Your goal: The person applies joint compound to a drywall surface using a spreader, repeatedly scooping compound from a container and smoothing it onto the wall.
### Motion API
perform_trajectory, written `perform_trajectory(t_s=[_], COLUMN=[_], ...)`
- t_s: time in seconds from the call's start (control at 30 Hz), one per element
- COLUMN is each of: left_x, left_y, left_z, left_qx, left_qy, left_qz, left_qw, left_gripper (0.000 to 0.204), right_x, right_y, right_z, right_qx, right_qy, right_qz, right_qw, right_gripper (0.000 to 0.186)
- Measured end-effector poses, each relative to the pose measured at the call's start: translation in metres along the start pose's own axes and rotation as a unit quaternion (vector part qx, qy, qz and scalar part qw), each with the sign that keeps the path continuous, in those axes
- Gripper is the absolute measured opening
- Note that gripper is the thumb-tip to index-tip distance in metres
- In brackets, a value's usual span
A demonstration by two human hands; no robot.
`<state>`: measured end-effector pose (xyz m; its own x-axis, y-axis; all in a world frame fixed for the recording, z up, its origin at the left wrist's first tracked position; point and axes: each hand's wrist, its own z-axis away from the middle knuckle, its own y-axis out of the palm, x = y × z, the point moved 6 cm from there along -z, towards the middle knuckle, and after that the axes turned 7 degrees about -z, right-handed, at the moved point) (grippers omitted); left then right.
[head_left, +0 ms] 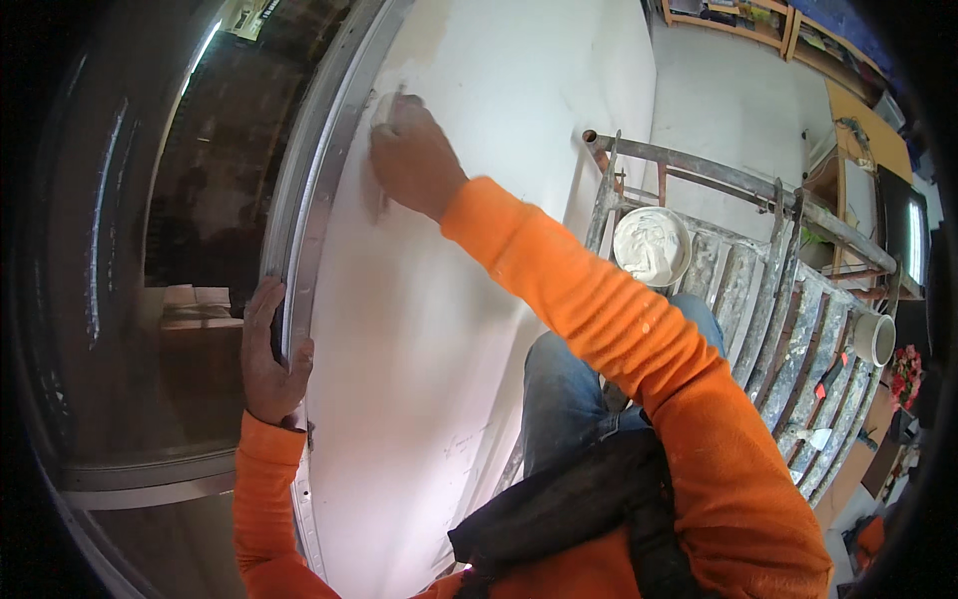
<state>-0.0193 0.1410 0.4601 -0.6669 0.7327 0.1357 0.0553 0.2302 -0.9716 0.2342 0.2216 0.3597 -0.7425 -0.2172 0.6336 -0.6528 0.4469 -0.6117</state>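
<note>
My right hand [417, 155] is closed around a thin flat scraper-like tool [383, 205] and presses it to the white wall [439, 260], high up beside a metal window frame [324, 180]. Motion blurs the tool, and the hand covers most of it. Lower down on the left, my left hand [271, 359] grips the edge of that frame, with its fingers on the glass side and its thumb toward the wall. A round white tub [687, 256] of white paste stands to the right, beyond my right forearm.
Slatted scaffold planks [736, 285] with paste smears lie to the right of my knees, bounded by a metal rail [718, 170]. A second white tub [874, 339] and a small putty knife [816, 437] rest there. Dark glass [215, 200] fills the left. Wooden shelves [733, 20] stand at the far right.
</note>
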Motion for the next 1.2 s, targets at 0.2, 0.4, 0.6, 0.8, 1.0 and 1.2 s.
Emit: perform_trajectory(t_s=[0.2,0.4,0.6,0.8,1.0,1.2], left_x=[-0.001,-0.002,0.005,0.005,0.018,0.012], left_y=[-0.003,0.003,-0.001,0.011,0.02,0.026], left_z=[0.004,-0.004,-0.013,-0.046,-0.037,-0.043], left_qx=[-0.014,-0.015,-0.003,0.01,-0.002,-0.008], left_qy=[0.018,0.003,0.03,0.002,-0.044,-0.072], left_qz=[0.011,0.031,-0.014,-0.025,0.121,0.235], left_qw=[1.0,0.999,0.999,1.0,0.992,0.969], left_gripper=[0.07,0.077,0.079,0.082,0.085,0.079], right_x=[0.038,-0.032,-0.115,-0.123,-0.112,-0.059], right_y=[-0.042,-0.054,-0.025,-0.042,-0.013,0.011], right_z=[-0.052,-0.029,0.034,0.012,-0.013,0.036], right_qx=[0.042,-0.037,-0.078,-0.256,-0.2,-0.288], right_qy=[-0.025,-0.153,0.137,0.05,0.06,-0.072], right_qz=[-0.051,-0.131,-0.608,-0.358,-0.305,-0.352], right_qw=[0.998,0.979,0.778,0.896,0.929,0.888], right_gripper=[0.012,0.016,0.019,0.039,0.042,0.046])
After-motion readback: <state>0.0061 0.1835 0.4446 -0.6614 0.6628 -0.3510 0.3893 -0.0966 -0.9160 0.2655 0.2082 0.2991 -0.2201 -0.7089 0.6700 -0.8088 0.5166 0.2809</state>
